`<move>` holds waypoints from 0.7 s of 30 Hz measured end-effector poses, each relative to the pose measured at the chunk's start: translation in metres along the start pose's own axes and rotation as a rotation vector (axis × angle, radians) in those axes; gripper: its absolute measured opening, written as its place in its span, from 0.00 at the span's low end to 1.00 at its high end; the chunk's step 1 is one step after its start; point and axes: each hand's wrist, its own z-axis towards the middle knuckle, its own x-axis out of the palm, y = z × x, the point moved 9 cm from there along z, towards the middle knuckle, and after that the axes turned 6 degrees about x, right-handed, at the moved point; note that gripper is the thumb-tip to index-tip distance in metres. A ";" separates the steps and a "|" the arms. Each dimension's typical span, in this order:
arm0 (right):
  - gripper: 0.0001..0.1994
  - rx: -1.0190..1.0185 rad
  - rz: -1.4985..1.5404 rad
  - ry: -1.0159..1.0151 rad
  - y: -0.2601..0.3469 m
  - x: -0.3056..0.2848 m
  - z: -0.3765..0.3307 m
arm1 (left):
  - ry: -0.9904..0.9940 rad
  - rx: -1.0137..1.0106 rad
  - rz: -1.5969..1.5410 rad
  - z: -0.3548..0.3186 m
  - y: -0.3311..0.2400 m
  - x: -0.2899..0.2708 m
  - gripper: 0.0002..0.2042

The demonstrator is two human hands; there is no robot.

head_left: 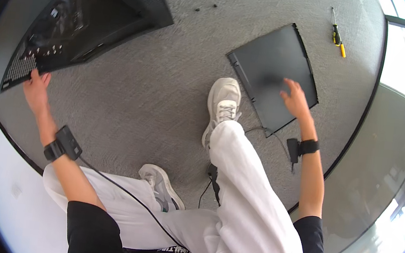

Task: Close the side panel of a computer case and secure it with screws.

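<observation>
A black desktop computer case (92, 58) lies on the carpet at the far left, its open side showing the dark interior. My left hand (37, 91) grips the case's near edge, beside its perforated end. To the right lies a flat dark side panel (270, 59), its long edges fitted with small tabs. Above that panel my right hand (295, 101) is held with fingers apart and nothing in it; a dark blur shows on the panel beside the fingertips. Whether the fingers touch the panel, I cannot tell.
A yellow-and-black screwdriver (338, 39) lies at the far right. Two small dark screws or similar bits (206, 8) sit on the grey carpet (167, 87) near the case. My shoe (223, 104) is close to the panel. Thin cables run around my legs and wrists. Glass panels (385, 147) border the right.
</observation>
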 end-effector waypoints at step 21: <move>0.18 0.416 -0.311 -0.390 -0.158 -0.048 0.116 | -0.153 0.039 0.097 -0.070 -0.061 0.023 0.19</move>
